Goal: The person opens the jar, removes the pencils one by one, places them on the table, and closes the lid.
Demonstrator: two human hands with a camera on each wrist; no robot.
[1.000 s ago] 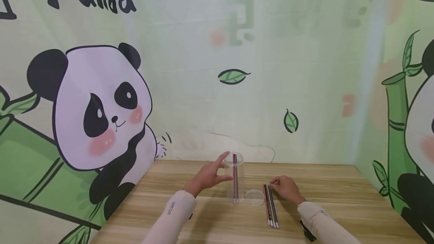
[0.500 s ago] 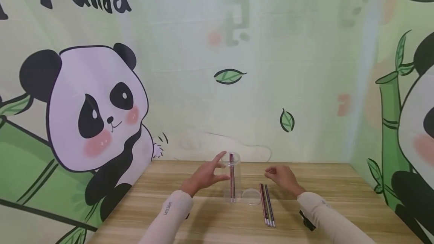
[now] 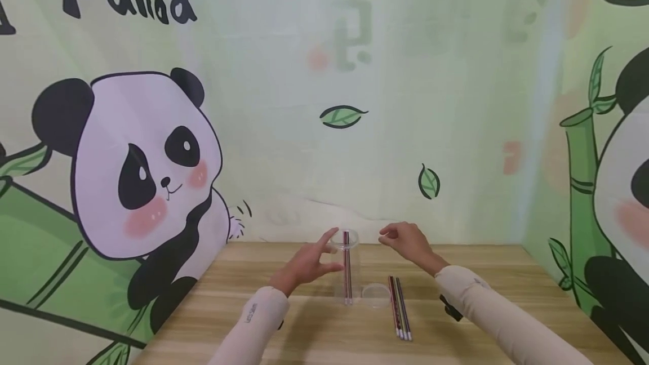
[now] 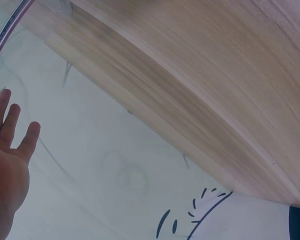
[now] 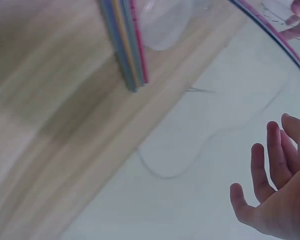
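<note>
My left hand [image 3: 306,262] is at the left side of a clear plastic cylinder [image 3: 355,275] standing upright on the table. Its index fingertip touches the rim, and the thumb lies against the front wall. In the left wrist view the visible fingers [image 4: 9,120] look straight. Striped pencils [image 3: 347,269] stand inside the cylinder. To its right, my right hand [image 3: 405,239] hovers in the air with loosely bent fingers, and no object shows in it. Several pencils [image 3: 400,308] lie side by side on the table, below the right hand in the head view.
A clear round lid [image 3: 376,295] lies flat between the cylinder and the loose pencils. The wood-grain table [image 3: 471,275] ends at a pale green wall sheet [image 3: 456,128] printed with pandas and leaves.
My right hand has left the top ends of the loose pencils and moved up and left toward the cylinder. The left hand stays at the cylinder. The head view has shifted slightly.
</note>
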